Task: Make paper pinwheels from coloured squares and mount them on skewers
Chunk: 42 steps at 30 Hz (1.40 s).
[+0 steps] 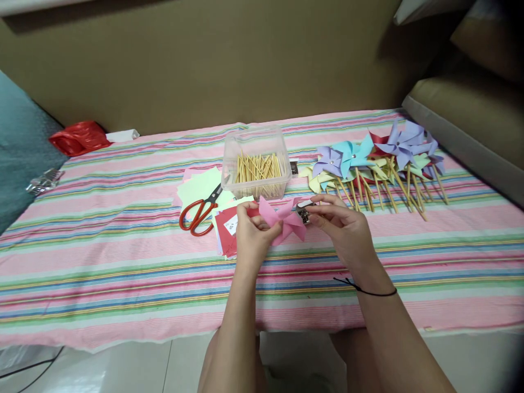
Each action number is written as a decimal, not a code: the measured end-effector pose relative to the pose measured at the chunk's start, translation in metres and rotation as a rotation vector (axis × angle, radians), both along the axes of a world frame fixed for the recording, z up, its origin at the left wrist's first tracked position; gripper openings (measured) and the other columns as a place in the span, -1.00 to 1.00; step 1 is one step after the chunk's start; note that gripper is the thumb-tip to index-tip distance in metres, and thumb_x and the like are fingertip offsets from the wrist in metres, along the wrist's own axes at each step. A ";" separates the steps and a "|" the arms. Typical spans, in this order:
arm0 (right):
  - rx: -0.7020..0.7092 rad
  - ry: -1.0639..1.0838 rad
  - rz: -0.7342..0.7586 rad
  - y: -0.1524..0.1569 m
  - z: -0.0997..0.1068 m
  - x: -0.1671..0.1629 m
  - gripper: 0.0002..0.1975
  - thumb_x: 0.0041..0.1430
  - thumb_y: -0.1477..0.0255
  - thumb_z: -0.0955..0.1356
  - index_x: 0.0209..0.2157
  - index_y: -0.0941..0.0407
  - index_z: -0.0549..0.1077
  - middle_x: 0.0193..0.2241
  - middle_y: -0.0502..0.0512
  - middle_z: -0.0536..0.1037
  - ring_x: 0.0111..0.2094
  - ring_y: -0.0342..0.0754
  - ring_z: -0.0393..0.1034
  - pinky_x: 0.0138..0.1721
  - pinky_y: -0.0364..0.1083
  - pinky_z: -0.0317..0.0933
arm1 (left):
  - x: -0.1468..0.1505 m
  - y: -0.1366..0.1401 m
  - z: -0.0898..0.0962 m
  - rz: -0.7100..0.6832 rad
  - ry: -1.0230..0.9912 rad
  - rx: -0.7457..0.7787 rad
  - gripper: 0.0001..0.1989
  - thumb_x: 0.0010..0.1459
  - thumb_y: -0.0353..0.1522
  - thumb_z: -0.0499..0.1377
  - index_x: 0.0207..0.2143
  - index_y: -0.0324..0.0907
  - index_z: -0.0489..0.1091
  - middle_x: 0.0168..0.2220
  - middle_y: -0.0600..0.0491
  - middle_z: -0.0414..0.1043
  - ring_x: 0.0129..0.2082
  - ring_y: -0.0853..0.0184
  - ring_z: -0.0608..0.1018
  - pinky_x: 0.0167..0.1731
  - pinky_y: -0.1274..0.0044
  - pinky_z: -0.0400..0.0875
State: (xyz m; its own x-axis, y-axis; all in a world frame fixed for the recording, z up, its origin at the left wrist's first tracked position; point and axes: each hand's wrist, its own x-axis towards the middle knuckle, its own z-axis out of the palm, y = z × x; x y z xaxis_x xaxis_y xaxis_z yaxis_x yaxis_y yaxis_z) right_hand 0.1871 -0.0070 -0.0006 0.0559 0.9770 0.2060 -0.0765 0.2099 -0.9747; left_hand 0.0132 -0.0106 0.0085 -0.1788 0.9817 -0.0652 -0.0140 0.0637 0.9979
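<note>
A pink paper pinwheel [282, 221] without a stick is pinched at its middle by my left hand [254, 232], thumb across the folded blades. Just right of it is a small case of dark, shiny bits [303, 214] with a whitish part on top; the bits are too small to name. The fingertips of my right hand [344, 226] close on the right edge of this case. Under and beside my left hand lies a stack of coloured paper squares with a red one [224, 233] on top. Red-handled scissors [200, 214] lie left of it.
Behind my hands stands a clear plastic box [254, 139] of short wooden sticks [262, 168]. Finished pinwheels on sticks [403, 144] are heaped at right. Pale green paper [200, 191] lies under the scissors. A red plastic bag [79, 137] sits far left on the striped cloth [143, 273].
</note>
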 end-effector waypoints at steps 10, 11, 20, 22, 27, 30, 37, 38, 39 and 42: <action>-0.005 -0.010 0.014 -0.003 0.005 -0.013 -0.94 0.01 0.46 0.49 -0.43 -0.01 0.62 -0.43 -0.01 0.61 -0.35 -0.07 0.49 -0.25 -0.06 0.41 | 0.001 -0.001 0.001 -0.011 0.004 0.008 -0.49 -0.12 -0.40 0.31 -0.24 -0.05 0.02 -0.70 0.40 0.14 -0.72 0.54 0.15 -0.65 0.72 0.04; -0.025 -0.012 0.023 -0.004 0.006 -0.015 -0.95 -0.01 0.46 0.49 -0.43 0.01 0.62 -0.45 -0.01 0.61 -0.40 -0.08 0.49 -0.31 -0.08 0.41 | 0.001 -0.001 0.001 -0.009 0.005 0.007 -0.48 -0.12 -0.40 0.31 -0.24 -0.05 0.02 -0.70 0.40 0.13 -0.72 0.54 0.15 -0.66 0.72 0.04; 0.004 -0.209 -0.035 -0.009 0.009 -0.024 -0.94 0.10 0.50 0.41 -0.40 0.08 0.57 -0.42 0.02 0.61 -0.38 -0.09 0.48 -0.32 -0.11 0.36 | 0.001 0.000 0.000 0.000 -0.006 0.019 -0.50 -0.12 -0.44 0.29 -0.26 -0.06 0.01 -0.69 0.41 0.07 -0.72 0.57 0.13 -0.66 0.74 0.03; 0.010 -0.222 -0.028 -0.008 0.009 -0.024 -0.93 0.11 0.51 0.41 -0.39 0.07 0.56 -0.42 0.02 0.61 -0.38 -0.09 0.47 -0.34 -0.11 0.34 | 0.002 0.000 0.000 -0.013 -0.033 0.016 -0.50 -0.12 -0.44 0.28 -0.25 -0.06 0.01 -0.69 0.41 0.12 -0.72 0.57 0.14 -0.67 0.74 0.04; 0.100 -0.230 0.026 -0.004 0.005 -0.024 -0.92 0.05 0.52 0.45 -0.45 0.05 0.57 -0.40 0.04 0.54 -0.30 -0.04 0.43 -0.32 -0.07 0.30 | 0.002 0.001 -0.001 -0.030 -0.086 0.028 -0.47 -0.13 -0.44 0.31 -0.24 -0.06 0.01 -0.70 0.42 0.11 -0.74 0.58 0.13 -0.69 0.76 0.04; 0.109 -0.212 0.032 -0.002 0.002 -0.024 -0.92 0.02 0.51 0.48 -0.47 0.03 0.59 -0.38 0.04 0.46 -0.29 -0.05 0.39 -0.33 -0.08 0.28 | 0.002 0.001 -0.001 -0.052 -0.127 0.046 -0.46 -0.13 -0.43 0.33 -0.24 -0.05 0.01 -0.70 0.42 0.13 -0.76 0.59 0.15 -0.71 0.76 0.05; 0.071 -0.185 0.029 -0.001 0.001 -0.022 -0.93 -0.01 0.50 0.50 -0.48 0.03 0.59 -0.39 0.03 0.40 -0.36 -0.08 0.35 -0.47 -0.11 0.25 | 0.003 0.001 0.002 -0.121 -0.216 0.060 -0.43 -0.14 -0.40 0.36 -0.24 -0.05 0.00 -0.62 0.30 0.39 -0.69 0.51 0.41 -0.63 0.71 0.27; 0.075 -0.188 0.024 -0.001 0.002 -0.022 -0.93 -0.02 0.50 0.49 -0.48 0.04 0.59 -0.39 0.03 0.41 -0.35 -0.08 0.35 -0.47 -0.12 0.25 | 0.003 0.001 0.002 -0.124 -0.218 0.060 -0.43 -0.13 -0.40 0.35 -0.23 -0.05 0.00 -0.61 0.29 0.41 -0.68 0.50 0.42 -0.62 0.71 0.29; 0.079 -0.197 0.020 -0.001 0.002 -0.022 -0.92 -0.01 0.51 0.49 -0.49 0.04 0.59 -0.39 0.03 0.41 -0.34 -0.07 0.35 -0.46 -0.11 0.26 | 0.003 0.000 0.002 -0.126 -0.218 0.062 -0.43 -0.13 -0.41 0.35 -0.23 -0.05 0.00 -0.60 0.28 0.43 -0.68 0.50 0.43 -0.62 0.71 0.29; 0.081 -0.228 0.013 -0.002 0.004 -0.022 -0.92 0.00 0.52 0.48 -0.49 0.05 0.57 -0.38 0.04 0.42 -0.32 -0.07 0.37 -0.38 -0.09 0.27 | 0.003 0.000 0.003 -0.124 -0.203 0.068 -0.44 -0.13 -0.41 0.35 -0.23 -0.06 0.00 -0.62 0.29 0.41 -0.70 0.51 0.40 -0.63 0.72 0.28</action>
State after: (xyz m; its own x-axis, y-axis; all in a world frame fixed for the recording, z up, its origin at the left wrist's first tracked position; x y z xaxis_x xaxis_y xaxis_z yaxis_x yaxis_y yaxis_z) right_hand 0.1647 -0.0085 0.0035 -0.0138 0.9571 0.2894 0.1403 0.2884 -0.9472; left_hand 0.0158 -0.0104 0.0111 -0.0465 0.9987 -0.0208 -0.2112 0.0105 0.9774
